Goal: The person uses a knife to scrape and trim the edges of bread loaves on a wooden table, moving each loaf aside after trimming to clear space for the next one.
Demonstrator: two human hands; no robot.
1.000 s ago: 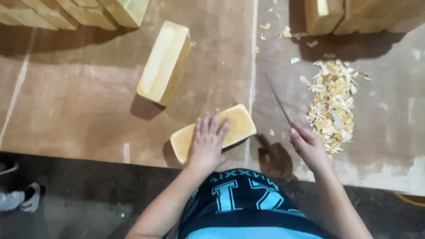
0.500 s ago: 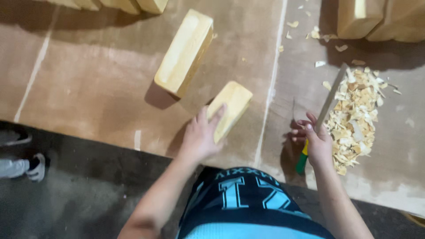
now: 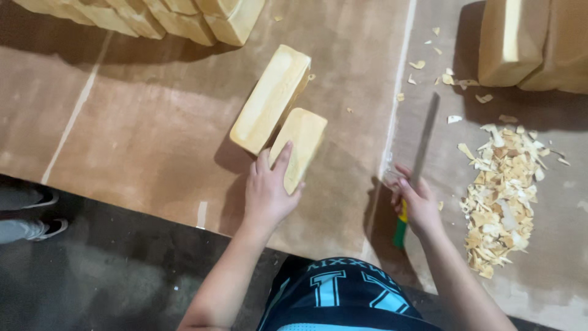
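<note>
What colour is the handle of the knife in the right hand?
The knife handle is green with a little yellow, seen below the right hand in the head view.

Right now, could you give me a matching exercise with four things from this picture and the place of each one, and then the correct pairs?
Things:
1. small yellow block
2. long knife
3. pile of shavings
4. long yellow block

Places:
A. lying to the right of the knife
B. under the left hand
C. leaning against the small block's left side
D. in the right hand

Pairs: 1-B, 2-D, 3-A, 4-C
</note>
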